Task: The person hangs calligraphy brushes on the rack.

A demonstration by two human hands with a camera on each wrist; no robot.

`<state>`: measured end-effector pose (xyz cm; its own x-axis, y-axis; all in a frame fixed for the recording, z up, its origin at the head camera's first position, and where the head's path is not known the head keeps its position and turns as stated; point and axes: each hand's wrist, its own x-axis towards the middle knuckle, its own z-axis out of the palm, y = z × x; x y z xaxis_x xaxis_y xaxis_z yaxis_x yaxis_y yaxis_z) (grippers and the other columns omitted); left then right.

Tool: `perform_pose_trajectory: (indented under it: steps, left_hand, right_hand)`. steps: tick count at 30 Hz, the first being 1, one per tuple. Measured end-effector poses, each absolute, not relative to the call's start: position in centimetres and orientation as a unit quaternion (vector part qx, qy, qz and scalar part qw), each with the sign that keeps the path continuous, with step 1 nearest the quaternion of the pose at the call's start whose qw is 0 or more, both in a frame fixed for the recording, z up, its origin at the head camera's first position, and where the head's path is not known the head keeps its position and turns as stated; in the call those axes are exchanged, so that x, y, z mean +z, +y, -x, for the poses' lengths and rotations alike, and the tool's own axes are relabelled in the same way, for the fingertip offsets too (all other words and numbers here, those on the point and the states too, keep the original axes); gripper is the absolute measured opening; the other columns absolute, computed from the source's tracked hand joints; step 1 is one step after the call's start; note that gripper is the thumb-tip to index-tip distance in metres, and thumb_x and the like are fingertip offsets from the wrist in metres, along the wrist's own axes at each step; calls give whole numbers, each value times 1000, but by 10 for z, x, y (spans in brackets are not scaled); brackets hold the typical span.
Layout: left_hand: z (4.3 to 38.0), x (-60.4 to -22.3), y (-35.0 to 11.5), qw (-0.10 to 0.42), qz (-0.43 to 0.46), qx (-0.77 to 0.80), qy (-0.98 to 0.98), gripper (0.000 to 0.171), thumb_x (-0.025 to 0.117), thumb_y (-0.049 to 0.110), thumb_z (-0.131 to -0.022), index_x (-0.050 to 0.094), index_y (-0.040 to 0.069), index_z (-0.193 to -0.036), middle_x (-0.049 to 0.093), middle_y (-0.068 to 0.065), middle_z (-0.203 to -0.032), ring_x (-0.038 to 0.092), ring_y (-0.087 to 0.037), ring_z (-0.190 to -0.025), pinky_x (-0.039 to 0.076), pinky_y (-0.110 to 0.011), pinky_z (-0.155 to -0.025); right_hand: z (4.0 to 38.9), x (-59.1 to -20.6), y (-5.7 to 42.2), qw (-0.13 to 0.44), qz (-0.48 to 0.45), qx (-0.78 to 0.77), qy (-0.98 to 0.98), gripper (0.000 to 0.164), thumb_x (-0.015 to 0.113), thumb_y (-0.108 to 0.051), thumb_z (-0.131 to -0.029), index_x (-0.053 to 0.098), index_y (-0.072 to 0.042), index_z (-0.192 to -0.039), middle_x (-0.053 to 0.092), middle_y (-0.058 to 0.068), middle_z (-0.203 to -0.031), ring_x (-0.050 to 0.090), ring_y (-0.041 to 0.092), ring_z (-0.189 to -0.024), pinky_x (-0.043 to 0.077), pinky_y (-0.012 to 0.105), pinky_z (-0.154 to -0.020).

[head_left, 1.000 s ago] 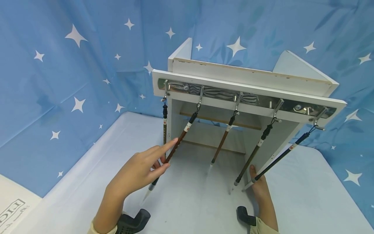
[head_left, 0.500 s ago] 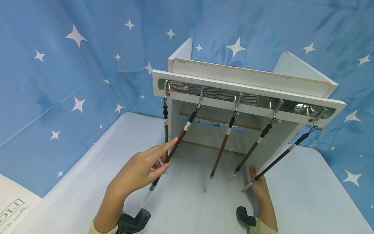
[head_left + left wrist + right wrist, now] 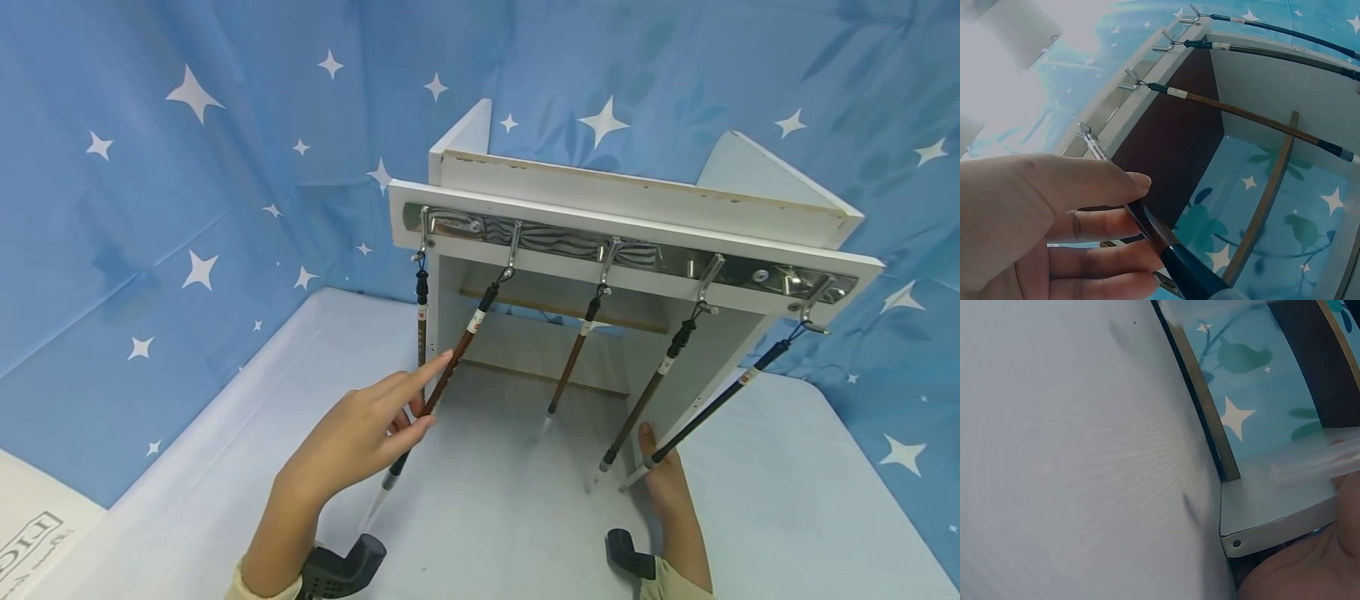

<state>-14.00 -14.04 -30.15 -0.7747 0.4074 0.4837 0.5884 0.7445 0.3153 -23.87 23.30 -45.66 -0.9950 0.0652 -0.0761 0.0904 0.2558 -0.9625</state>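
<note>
My left hand pinches a calligraphy brush, which hangs by its cord from the second hook of a white wooden rack. In the left wrist view thumb and fingers lie around the brown handle near its dark lower end. My right hand grips the lower edge of the rack's right side panel, thumb on the inner face. Its other fingers are mostly hidden. Other brushes hang untouched: a leftmost brush, a middle brush, a fourth brush and a rightmost brush, close above the right hand.
A metal strip with hooks runs along the rack's front bar. The rack stands on a white-covered table. Behind hangs a blue star-patterned cloth. At the lower left lies a white printed item.
The middle and fourth brushes swing on their cords, toward me and then back. Both hands stay in place, the left on its brush and the right on the rack panel.
</note>
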Motion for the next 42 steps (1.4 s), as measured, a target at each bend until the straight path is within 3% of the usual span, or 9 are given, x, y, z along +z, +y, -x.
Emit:
perform_pose_trajectory:
  steps: [29, 42]
  left_hand:
    - [158, -315, -138, 181, 275, -238, -914, 67, 63, 14, -85, 30, 23, -143, 53, 8, -79, 49, -1, -63, 42, -13, -54]
    - [180, -343, -113, 197, 260, -260, -909, 64, 64, 18, -85, 33, 14, -142, 57, 0, -84, 54, -9, -66, 46, -16, -56]
  right_hand:
    - [240, -459, 234, 6, -45, -608, 793, 72, 37, -41, -96, -4, -9, -147, -4, 18, -152, -4, 38, -139, 2, 59, -110]
    - [239, -458, 235, 13, -57, -597, 800, 72, 35, -44, -96, -4, -13, -147, -5, 17, -153, -4, 38, -139, 2, 60, -110]
